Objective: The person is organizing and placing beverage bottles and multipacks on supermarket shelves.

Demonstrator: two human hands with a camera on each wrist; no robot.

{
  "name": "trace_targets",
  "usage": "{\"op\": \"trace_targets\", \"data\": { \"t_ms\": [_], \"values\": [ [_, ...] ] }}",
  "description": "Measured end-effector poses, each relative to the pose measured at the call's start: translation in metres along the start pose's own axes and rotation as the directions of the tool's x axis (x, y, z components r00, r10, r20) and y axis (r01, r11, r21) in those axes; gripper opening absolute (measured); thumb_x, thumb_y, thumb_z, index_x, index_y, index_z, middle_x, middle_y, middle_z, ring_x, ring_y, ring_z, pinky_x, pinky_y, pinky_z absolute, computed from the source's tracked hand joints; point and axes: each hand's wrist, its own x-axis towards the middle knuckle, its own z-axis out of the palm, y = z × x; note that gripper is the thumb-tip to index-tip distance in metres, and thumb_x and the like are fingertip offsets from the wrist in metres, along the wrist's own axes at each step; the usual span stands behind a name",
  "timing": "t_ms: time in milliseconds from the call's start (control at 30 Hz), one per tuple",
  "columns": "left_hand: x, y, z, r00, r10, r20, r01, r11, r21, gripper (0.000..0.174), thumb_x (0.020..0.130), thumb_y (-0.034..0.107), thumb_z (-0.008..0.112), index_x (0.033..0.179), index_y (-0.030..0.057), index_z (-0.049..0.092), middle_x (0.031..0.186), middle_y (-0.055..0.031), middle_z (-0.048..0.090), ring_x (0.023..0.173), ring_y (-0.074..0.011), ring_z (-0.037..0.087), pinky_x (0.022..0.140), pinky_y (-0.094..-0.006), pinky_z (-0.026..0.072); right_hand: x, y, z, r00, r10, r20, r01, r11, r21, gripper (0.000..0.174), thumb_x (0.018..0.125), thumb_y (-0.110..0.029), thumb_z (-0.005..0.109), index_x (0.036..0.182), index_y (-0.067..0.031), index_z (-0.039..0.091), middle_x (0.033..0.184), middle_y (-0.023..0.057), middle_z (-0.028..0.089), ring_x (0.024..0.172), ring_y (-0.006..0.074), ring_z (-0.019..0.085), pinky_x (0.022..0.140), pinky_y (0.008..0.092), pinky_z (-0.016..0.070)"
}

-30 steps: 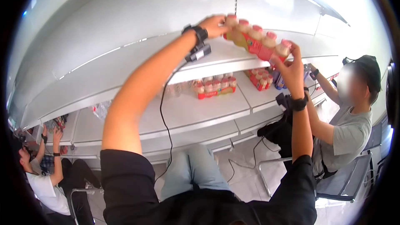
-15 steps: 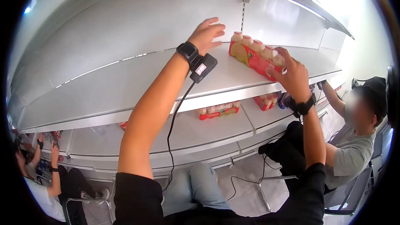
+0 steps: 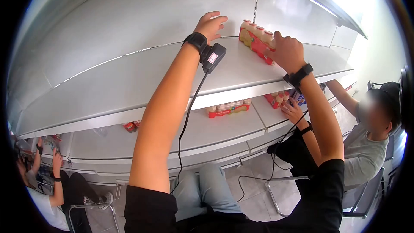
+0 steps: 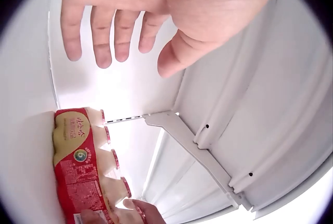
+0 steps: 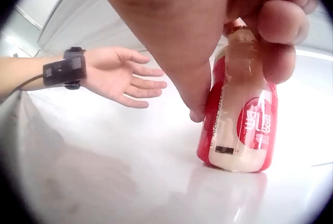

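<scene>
A red-and-yellow pack of small milk drink bottles (image 3: 256,42) stands upright on the upper shelf, close to its back wall. My right hand (image 3: 288,53) grips the near end of the pack, with its thumb (image 5: 195,96) on one side and its curled fingers at the other, by the bottle tops. The left hand (image 3: 210,26) is held in the air to the left of the pack, apart from it, its fingers spread and holding nothing. In the left wrist view, the pack (image 4: 80,161) shows its printed side and a row of capped bottles.
On the lower shelf (image 3: 233,135) stand another bottle pack (image 3: 228,108), a red pack (image 3: 276,99) and red items (image 3: 130,127). A person in grey (image 3: 366,159) reaches into the shelves at right. Another person (image 3: 47,198) works at far left. A cable (image 3: 189,116) hangs from my left wrist.
The pack came down from both hands onto the upper shelf and moved farther back. My left hand let go and moved left; the right hand stayed on the near end.
</scene>
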Motion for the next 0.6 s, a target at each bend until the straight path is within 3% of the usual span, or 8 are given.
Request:
{"op": "trace_targets", "data": {
  "t_ms": [167,367,567,600],
  "values": [
    [0.004,-0.004,-0.004,1.000,0.014,-0.022,-0.013,1.000,0.019,0.057,0.087,0.024,0.063,0.137,0.0073,0.041,0.131,-0.0085,0.049,0.120,-0.0232,0.050,0.100,-0.0401,0.0422,0.027,-0.007,0.011,0.996,0.042,0.076,-0.037,0.997,-0.069,0.042,0.071,-0.045,0.071,0.087,-0.0066,0.064,0.078,0.0124,0.067,0.072,0.0289,0.067,0.063,0.0381,0.0538],
    [0.005,-0.006,-0.003,1.000,0.019,-0.004,-0.019,0.999,0.030,0.057,0.086,0.025,0.064,0.135,0.0070,0.042,0.129,-0.0101,0.049,0.119,-0.0236,0.051,0.097,-0.0419,0.0452,0.050,-0.011,0.002,0.938,0.176,0.300,-0.154,0.983,-0.096,0.042,0.073,-0.045,0.069,0.094,-0.0092,0.069,0.092,0.0110,0.070,0.086,0.0272,0.068,0.071,0.0364,0.0548],
    [0.005,-0.016,0.023,1.000,-0.016,0.025,0.016,1.000,0.012,0.057,0.086,0.026,0.063,0.135,0.0061,0.042,0.131,-0.0120,0.048,0.119,-0.0266,0.050,0.092,-0.0482,0.0491,0.044,-0.020,0.006,0.951,0.182,0.250,-0.151,0.979,-0.137,0.038,0.076,-0.042,0.065,0.096,-0.0103,0.070,0.097,0.0097,0.070,0.089,0.0260,0.068,0.075,0.0351,0.0537],
    [0.008,-0.016,0.029,0.992,-0.041,0.122,0.020,0.985,0.174,0.057,0.086,0.026,0.063,0.135,0.0070,0.042,0.132,-0.0117,0.048,0.120,-0.0262,0.050,0.092,-0.0471,0.0486,0.044,-0.019,0.009,0.951,0.180,0.252,-0.153,0.981,-0.122,0.040,0.074,-0.043,0.066,0.095,-0.0094,0.069,0.095,0.0113,0.070,0.089,0.0269,0.068,0.075,0.0361,0.0539]
  ]
}}
